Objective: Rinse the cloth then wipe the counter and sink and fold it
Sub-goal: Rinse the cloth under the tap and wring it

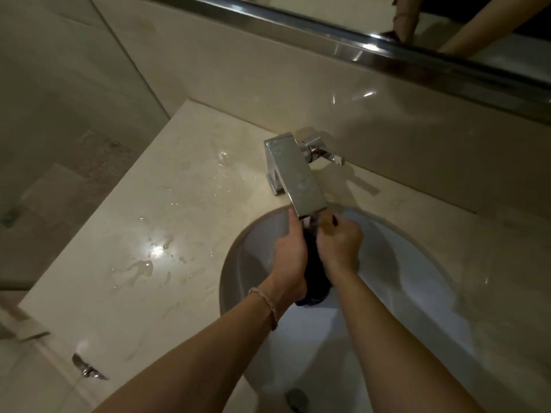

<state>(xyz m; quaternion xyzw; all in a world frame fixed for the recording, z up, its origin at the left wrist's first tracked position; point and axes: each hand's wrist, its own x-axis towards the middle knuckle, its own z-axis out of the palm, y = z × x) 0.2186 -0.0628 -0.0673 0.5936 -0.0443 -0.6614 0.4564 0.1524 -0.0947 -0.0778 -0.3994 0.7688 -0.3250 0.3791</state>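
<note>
Rinse step in hand: left hand and right hand both grip the dark cloth under the faucet, over the sink (water flow not discernible). Next, judged: wring, then wipe the wet table.

This is a bathroom. A round white sink sits in a pale marble counter at the frame's centre, under a square chrome tap, with a mirror along the top right and tiled walls at left.
</note>
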